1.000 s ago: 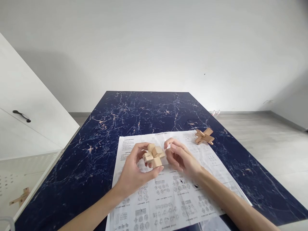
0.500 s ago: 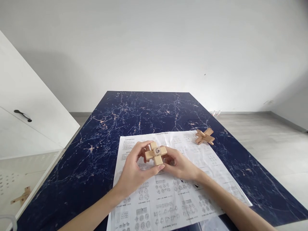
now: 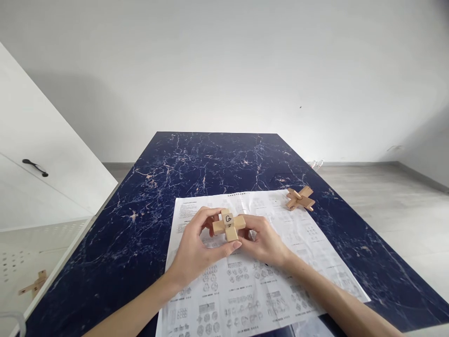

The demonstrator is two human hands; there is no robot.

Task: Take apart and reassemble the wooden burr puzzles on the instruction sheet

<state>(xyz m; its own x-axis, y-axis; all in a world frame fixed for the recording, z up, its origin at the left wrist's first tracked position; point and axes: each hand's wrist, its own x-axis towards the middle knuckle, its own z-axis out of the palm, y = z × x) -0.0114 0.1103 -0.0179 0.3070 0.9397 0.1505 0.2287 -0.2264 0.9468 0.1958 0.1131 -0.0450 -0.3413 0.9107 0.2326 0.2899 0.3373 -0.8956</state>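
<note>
A pale wooden burr puzzle, made of crossed bars, is held above a printed sheet. Its top bar end bears a handwritten "G" and a smaller mark below it. My left hand grips it from the left, thumb at the near bar and fingers at the far side. Around the right bar, my right hand has its thumb and bent fingers closed; the fingertips are partly hidden. The printed instruction sheet, covered with small diagrams, lies under both hands.
A second, browner wooden burr puzzle rests at the sheet's far right corner on the dark blue marbled table. At lower left, another wooden cross lies on a pale perforated surface beside the table. A white cabinet stands left.
The wooden puzzle has tilted slightly in my hands, so a second mark below the "G" now shows. Both hands keep nearly the same place and hold.
</note>
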